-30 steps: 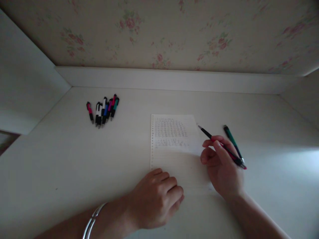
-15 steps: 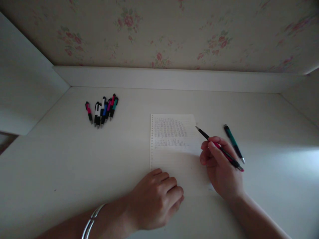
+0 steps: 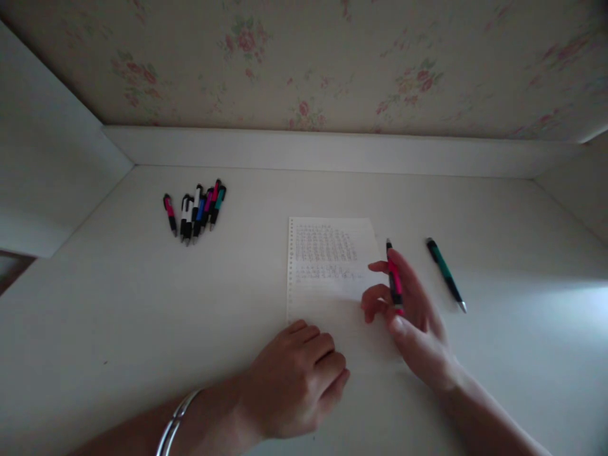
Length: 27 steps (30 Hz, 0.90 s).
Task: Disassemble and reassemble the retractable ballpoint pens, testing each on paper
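Over the right side of the paper [image 3: 327, 301], the right grip [image 3: 408, 310] has opened its fingers wider, loosely grasping the pink pen [image 3: 394, 275], swung from its earlier slant to point at the surface's [image 3: 142, 304] far edge. The left grip [image 3: 304, 380] stays clenched at the paper's near left part.

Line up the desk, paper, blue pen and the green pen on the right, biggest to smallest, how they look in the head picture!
1. Desk
2. Paper
3. Green pen on the right
4. Blue pen, partly hidden
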### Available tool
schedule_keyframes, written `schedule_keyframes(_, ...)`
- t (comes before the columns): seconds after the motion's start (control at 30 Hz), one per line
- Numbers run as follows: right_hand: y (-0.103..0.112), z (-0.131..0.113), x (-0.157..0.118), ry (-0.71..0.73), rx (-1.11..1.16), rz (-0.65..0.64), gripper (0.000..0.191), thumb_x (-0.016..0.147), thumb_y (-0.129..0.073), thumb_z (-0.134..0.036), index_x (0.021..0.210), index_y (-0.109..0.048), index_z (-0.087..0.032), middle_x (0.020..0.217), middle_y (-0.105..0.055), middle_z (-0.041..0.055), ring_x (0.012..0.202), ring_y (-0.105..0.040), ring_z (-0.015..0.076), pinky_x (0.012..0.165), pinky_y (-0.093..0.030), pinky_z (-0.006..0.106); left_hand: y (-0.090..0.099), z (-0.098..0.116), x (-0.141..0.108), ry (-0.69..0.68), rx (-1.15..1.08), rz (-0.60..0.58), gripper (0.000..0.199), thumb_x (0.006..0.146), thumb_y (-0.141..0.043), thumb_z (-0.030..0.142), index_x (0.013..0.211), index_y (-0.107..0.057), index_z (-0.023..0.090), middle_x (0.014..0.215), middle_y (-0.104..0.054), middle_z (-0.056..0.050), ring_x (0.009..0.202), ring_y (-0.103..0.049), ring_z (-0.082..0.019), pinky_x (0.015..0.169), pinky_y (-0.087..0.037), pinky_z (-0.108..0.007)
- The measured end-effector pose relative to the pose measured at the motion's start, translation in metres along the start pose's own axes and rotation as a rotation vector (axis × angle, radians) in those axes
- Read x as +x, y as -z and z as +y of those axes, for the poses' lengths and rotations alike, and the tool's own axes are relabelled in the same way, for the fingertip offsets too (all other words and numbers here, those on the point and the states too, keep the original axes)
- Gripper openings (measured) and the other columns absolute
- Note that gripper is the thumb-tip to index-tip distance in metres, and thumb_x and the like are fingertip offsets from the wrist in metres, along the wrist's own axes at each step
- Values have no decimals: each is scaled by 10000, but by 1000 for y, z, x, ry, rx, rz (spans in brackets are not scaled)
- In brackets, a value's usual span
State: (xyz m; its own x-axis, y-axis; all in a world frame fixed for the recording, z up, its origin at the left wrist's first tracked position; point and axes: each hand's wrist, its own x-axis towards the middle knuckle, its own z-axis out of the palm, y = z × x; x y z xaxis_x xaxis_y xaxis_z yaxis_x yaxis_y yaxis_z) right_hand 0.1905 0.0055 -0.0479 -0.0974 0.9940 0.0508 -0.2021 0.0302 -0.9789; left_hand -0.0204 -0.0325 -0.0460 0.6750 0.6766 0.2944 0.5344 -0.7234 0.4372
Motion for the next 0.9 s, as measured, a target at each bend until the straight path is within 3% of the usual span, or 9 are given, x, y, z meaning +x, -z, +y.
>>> schedule_keyframes(0.1, -3, 0, -5, -12, -30, -84, 883, 756, -863, -486, 1521, -428, -415, 1413, -488, 87, 816, -617, 159, 684, -559, 326, 0, 0, 0, 4, -13, 31, 289, 1010, -517, 223, 739, -609, 179, 719, -606, -17, 665, -561, -178, 695, -476, -338)
schedule_keyframes(0.27, -7, -5, -6, 45, -107, -58, 699, 833, -806, -449, 1465, -512, -403, 1243, -566, 72, 727, -600, 137, 608, -549, 289, 1, 1, -1, -27, -16, 64, 279, 996, -533, 233, 733, -610, 180, 716, -602, -22, 667, -557, -181, 684, -475, -337)
schedule_keyframes(0.43, -5, -6, -5, 63, -120, -26, 622, 803, -836, -443, 1374, -607, -354, 1115, -614, 52, 675, -594, 122, 591, -538, 264, 2, 2, -1, -6, 52, 123, 282, 991, -545, 206, 714, -592, 180, 697, -590, -12, 670, -550, -179, 674, -432, -350)
schedule_keyframes(0.6, -4, -4, -4, 73, -123, 39, 520, 774, -865, -427, 1243, -686, -294, 973, -655, 34, 653, -591, 119, 589, -526, 239, 1, 2, -1, 88, 120, 188, 160, 987, -573, 199, 853, -656, 169, 821, -683, -25, 829, -619, -214, 868, -431, -437)
schedule_keyframes(0.7, -4, -4, -3, 76, -51, 17, 595, 723, -895, -466, 1251, -672, -308, 971, -663, 20, 634, -607, 115, 595, -532, 243, 1, 2, -1, 99, 75, 185, 122, 995, -578, 205, 940, -679, 165, 883, -721, -25, 914, -650, -219, 1000, -404, -478)
schedule_keyframes(0.83, -7, -6, -3, 59, -36, -14, 764, 590, -977, -425, 1268, -635, -337, 993, -689, 5, 603, -635, 113, 573, -539, 243, -1, 1, -2, 44, 25, 152, 146, 1005, -571, 221, 1063, -693, 164, 995, -753, -39, 992, -670, -217, 983, -465, -421)
schedule_keyframes(0.9, -10, -6, -4, 36, -90, 9, 640, 630, -968, -355, 1178, -639, -322, 881, -706, -19, 574, -636, 120, 546, -531, 238, -2, 1, -2, 27, 16, 151, 159, 1004, -570, 211, 1088, -697, 165, 1033, -760, -41, 1020, -675, -218, 988, -480, -410)
